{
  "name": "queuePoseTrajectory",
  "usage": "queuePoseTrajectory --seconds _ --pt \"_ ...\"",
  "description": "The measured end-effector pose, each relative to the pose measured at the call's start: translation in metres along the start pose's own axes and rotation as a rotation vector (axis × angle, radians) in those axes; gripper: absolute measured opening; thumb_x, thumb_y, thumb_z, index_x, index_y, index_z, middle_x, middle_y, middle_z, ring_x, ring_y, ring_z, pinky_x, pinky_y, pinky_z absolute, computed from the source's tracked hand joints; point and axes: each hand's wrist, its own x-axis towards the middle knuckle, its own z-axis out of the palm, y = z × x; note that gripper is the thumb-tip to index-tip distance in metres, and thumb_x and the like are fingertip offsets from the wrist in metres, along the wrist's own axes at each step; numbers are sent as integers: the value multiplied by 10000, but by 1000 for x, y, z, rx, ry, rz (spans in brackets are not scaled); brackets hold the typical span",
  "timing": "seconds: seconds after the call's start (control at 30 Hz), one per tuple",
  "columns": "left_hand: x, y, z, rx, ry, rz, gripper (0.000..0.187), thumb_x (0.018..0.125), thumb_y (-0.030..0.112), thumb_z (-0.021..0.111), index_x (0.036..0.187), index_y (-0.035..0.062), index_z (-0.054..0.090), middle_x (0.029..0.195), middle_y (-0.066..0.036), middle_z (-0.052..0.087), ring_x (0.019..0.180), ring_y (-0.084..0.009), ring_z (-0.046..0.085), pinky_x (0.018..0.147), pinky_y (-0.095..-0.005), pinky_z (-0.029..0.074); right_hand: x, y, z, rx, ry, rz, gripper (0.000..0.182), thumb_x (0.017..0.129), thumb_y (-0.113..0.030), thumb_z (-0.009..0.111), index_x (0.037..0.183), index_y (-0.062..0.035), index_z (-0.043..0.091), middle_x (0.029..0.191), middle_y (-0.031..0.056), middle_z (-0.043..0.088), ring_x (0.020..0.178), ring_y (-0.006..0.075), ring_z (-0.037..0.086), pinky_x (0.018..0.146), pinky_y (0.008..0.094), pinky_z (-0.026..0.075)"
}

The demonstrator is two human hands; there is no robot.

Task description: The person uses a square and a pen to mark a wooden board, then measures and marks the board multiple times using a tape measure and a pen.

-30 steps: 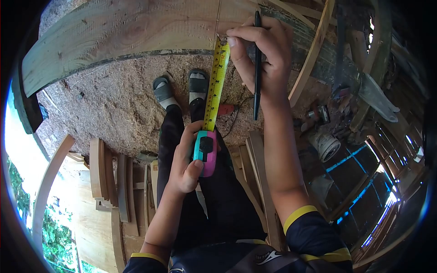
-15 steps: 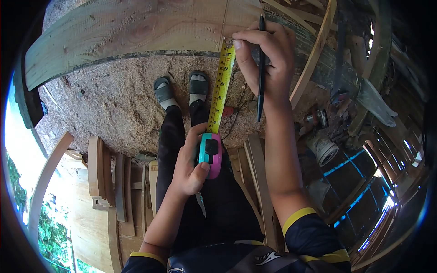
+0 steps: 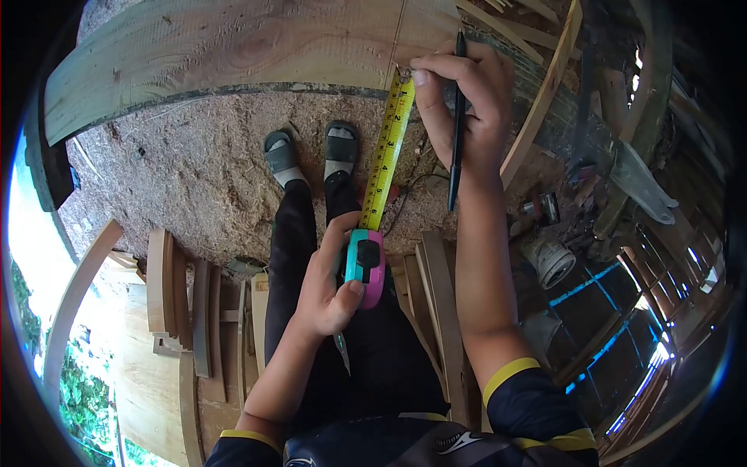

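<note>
My left hand (image 3: 331,284) is wrapped round a teal and pink tape measure (image 3: 364,268), its thumb on the side of the case. The yellow blade (image 3: 386,156) runs out from the case up to the near edge of a wide wooden board (image 3: 257,43). At the blade's end my right hand (image 3: 471,105) pinches near the tip with thumb and forefinger. A black pen (image 3: 457,124) is also held in that hand, lying across the fingers and pointing along the forearm. A thin line crosses the board above the blade's end.
Below the board, sawdust (image 3: 194,171) covers the ground where my sandalled feet stand. Curved wooden pieces (image 3: 167,288) are stacked at the lower left, with more strips (image 3: 443,303) right of my legs. A long slat (image 3: 541,97), a can (image 3: 552,261) and plastic (image 3: 642,183) lie to the right.
Both hands, with the tape measure and pen, have shifted slightly to the right. The blade remains stretched between them, its end still by the board's edge.
</note>
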Motion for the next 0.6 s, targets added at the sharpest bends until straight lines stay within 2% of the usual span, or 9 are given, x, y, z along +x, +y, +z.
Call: queuePoseTrajectory --seconds 0.2,0.3,0.37,0.4,0.47,0.5,0.53,0.6 --pt "-1 -3 -2 15 -4 2 1189 831 860 628 1521 -80 394 1044 -142 691 851 -164 685 757 -298 562 0 -1 -1 6 -11 6 81 904 -151 810 984 -161 798 788 -42 690 879 150 616 961 374 382" --pt "-1 -2 -1 9 0 -1 1186 830 860 627 1515 -81 397 1041 -143 693 843 -165 684 753 -299 562 0 -1 -1 1 -9 20 107 944 -160 778 1045 -151 811 801 -18 689 886 177 607 953 376 395" --pt "0 0 0 8 5 -6 1177 834 860 622 1506 -81 403 1038 -142 694 838 -164 684 748 -299 562 1 -1 -3 32 -6 63 183 1006 -179 725 1162 -128 805 829 -4 689 892 203 595 955 381 419" --pt "0 1 0 8 6 -6 1177 834 860 622 1506 -81 403 1038 -142 694 838 -164 684 748 -299 562 2 -2 -3 33 -6 62 183 1006 -179 725 1162 -128 805 829 -4 689 892 203 595 955 381 419" --pt "0 2 0 17 5 -1 1169 840 860 613 1500 -84 407 1036 -140 697 837 -162 685 746 -301 563 6 -8 -4 161 24 172 254 1067 -192 658 1268 -85 771 846 8 683 934 192 626 953 377 462" --pt "0 1 -1 16 5 -1 1169 840 860 613 1500 -84 407 1036 -140 697 837 -162 685 746 -301 563 4 -15 -2 335 67 345 249 1082 -152 639 1284 -54 747 915 31 722 928 153 662 901 352 512" --pt "0 0 -1 22 6 5 1166 844 858 610 1498 -85 408 1035 -138 699 837 -162 686 747 -302 563 7 -18 0 335 67 345 249 1082 -152 639 1284 -54 747 915 31 722 928 153 662 901 352 512" --pt "0 -1 -1 29 7 10 1162 848 857 606 1497 -86 408 1035 -137 700 838 -161 687 747 -302 563 17 -23 3 621 103 411 189 1073 -114 655 1207 -34 761 943 71 737 880 126 687 804 309 538"
